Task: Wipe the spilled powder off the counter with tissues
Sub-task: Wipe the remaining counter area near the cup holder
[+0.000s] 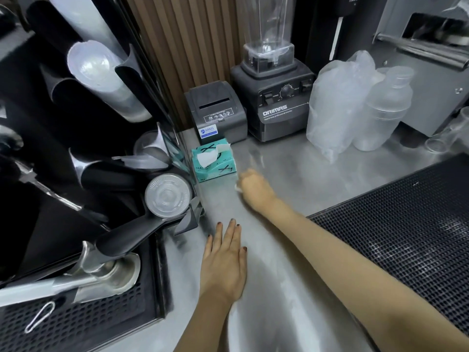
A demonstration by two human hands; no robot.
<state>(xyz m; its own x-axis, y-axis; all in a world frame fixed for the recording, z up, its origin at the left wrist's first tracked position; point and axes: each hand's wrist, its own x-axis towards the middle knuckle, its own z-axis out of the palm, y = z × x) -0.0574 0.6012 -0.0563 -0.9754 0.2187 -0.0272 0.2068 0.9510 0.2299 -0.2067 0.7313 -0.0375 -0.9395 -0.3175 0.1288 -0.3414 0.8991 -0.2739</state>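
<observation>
Left grip: flat on the counter, fingers straight, holding nothing.
Right grip: blurred, clamped on a tissue, at 4 o'clock from the tissue box.
Powder: we cannot make it out.
Risk: our fast sweep could scatter powder into the grate at 3 o'clock.

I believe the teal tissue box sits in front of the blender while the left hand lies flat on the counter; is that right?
Not quite: in the head view the tissue box sits in front of the receipt printer, not the blender; the left hand lies flat on the counter.
</observation>
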